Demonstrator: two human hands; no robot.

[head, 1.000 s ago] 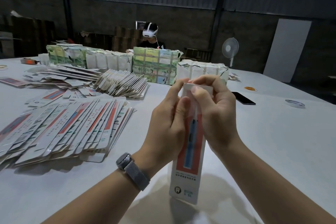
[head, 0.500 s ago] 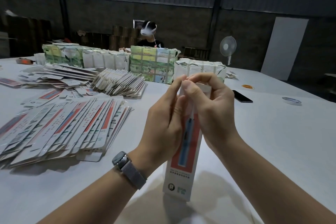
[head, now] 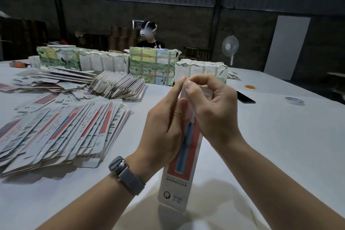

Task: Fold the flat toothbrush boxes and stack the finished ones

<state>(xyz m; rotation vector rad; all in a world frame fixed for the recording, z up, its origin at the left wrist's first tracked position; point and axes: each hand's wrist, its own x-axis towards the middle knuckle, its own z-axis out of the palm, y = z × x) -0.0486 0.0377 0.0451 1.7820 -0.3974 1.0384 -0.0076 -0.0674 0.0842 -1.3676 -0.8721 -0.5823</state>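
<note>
Two hands at work: the left hand (head: 164, 127) and the right hand (head: 214, 110) meet at the top end of one toothbrush box (head: 183, 155), just right of the frame's centre.
Box position: held up off the white table (head: 280, 145), its lower end in the lower middle of the frame, above the table edge.
Long axis: nearly upright, leaning a little so the top tips toward the upper right; the printed red and blue face looks at the wearer.
Left fingers: pressed together and laid straight along the box's left side, thumb on the front face, steadying it.
Right fingers: curled over the top, thumb and forefinger pinching the end flap (head: 204, 90).
Direction that matters: the open end lies right under the right fingertips, so tucking looks like a short downward push along the axis; the left hand is nearer the body of the box and takes the counter-force.
Nearer hand for the flap: the right.
Flat blanks (head: 61, 132): fanned in a heap at the left of the frame, well apart from both hands.
Wrapped bundles (head: 152, 65): in a row across the upper middle.
Finished stack: I cannot tell where it stands.
Judgement: top closure under way, bottom end unclear.
</note>
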